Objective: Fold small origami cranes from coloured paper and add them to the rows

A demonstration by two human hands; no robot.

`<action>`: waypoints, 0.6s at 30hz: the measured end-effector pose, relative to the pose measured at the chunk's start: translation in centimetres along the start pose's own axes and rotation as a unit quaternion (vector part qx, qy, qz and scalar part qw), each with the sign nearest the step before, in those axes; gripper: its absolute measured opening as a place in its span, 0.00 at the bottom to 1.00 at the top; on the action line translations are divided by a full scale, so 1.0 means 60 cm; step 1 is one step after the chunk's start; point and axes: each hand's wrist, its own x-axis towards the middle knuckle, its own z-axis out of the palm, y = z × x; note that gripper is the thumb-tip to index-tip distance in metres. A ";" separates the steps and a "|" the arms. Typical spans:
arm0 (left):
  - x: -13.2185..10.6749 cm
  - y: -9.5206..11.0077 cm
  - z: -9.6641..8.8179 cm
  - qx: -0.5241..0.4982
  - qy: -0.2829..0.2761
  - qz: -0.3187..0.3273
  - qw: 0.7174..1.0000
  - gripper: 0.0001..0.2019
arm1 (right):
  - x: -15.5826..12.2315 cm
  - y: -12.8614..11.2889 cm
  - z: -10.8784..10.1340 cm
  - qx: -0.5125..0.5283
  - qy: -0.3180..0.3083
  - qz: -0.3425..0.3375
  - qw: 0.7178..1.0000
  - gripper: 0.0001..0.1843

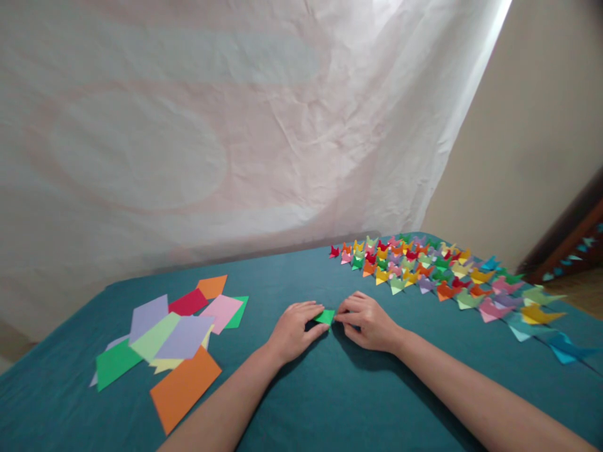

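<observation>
A small green folded paper (325, 316) lies on the teal table (330, 389) between my two hands. My left hand (294, 329) rests palm down with its fingers curled onto the left side of the paper. My right hand (365, 321) pinches the paper's right edge with closed fingers. Both forearms reach in from the bottom of the view.
Several loose coloured paper sheets (174, 342) lie spread at the left, with an orange sheet (184, 387) nearest me. Rows of several small folded paper figures (424, 267) in many colours fill the right back of the table. A wrinkled white cloth (211, 125) hangs behind.
</observation>
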 end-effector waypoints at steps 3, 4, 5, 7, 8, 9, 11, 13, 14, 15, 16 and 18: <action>0.000 0.000 0.000 -0.001 -0.003 -0.001 1.000 0.19 | 0.001 0.000 0.000 -0.003 -0.006 0.000 1.000 0.14; 0.000 -0.001 0.000 -0.001 -0.004 -0.002 1.000 0.19 | 0.001 0.000 0.000 -0.004 -0.008 0.000 1.000 0.14; 0.000 -0.001 0.000 -0.001 -0.006 -0.004 1.000 0.19 | 0.001 0.000 -0.001 -0.004 -0.009 0.000 1.000 0.15; 0.000 -0.001 0.000 -0.001 -0.010 -0.005 1.000 0.19 | 0.001 -0.001 -0.001 -0.004 -0.007 -0.001 1.000 0.15; 0.000 -0.001 0.000 -0.001 -0.012 -0.006 1.000 0.19 | 0.001 -0.001 -0.001 -0.004 -0.005 -0.002 1.000 0.15; 0.000 -0.001 0.000 -0.001 -0.013 -0.006 1.000 0.19 | 0.001 -0.001 -0.001 -0.004 -0.001 -0.002 1.000 0.14; 0.000 0.000 0.000 0.000 -0.018 -0.008 1.000 0.19 | 0.001 -0.001 0.000 -0.003 0.004 -0.004 1.000 0.14; 0.000 0.000 0.000 0.001 -0.019 -0.011 1.000 0.20 | 0.001 -0.001 0.002 -0.001 0.010 -0.009 1.000 0.14; 0.000 0.001 0.000 0.001 -0.019 -0.011 1.000 0.19 | 0.001 0.000 0.002 0.000 0.015 -0.013 1.000 0.13; 0.000 0.001 0.000 0.000 -0.019 -0.011 1.000 0.19 | 0.001 0.000 0.003 0.001 0.019 -0.017 1.000 0.13; 0.000 0.001 0.000 0.000 -0.019 -0.010 1.000 0.19 | 0.001 0.001 0.004 0.002 0.025 -0.021 0.999 0.13; 0.000 0.000 0.000 0.001 -0.020 -0.009 1.000 0.19 | 0.001 0.001 0.004 0.003 0.033 -0.026 0.999 0.13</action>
